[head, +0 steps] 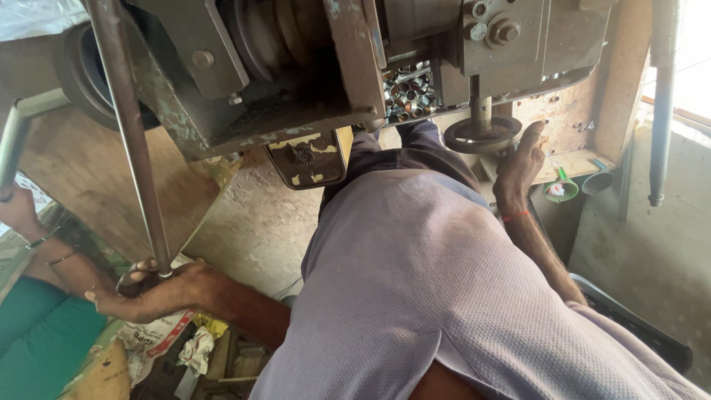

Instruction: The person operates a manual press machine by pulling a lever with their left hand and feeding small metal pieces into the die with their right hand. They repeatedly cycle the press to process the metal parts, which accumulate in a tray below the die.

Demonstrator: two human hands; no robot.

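The person's lilac shirt (437,296) fills the lower middle of the view, closest to the camera, with dark trousers (415,152) running up from it toward the machine. The left hand (152,290) is at the lower left, its fingers curled shut around the bottom end of a long grey metal lever rod (133,141) that slants up to the top left edge. The right hand (521,164) is raised at the right of the trousers, fingers together and nearly straight, holding nothing, its fingertips at the rim of a small dark handwheel (483,135) on a vertical shaft under the worn grey-green press machine (311,67). A heap of small shiny metal caps (409,92) sits in an opening of the machine just left of that shaft. A red thread (516,216) circles the right wrist. At the far left edge another person's arm (44,252), with bangles and a green garment, grips a second grey bar (13,148). Crumpled bags (159,337) lie on the floor under the left hand.
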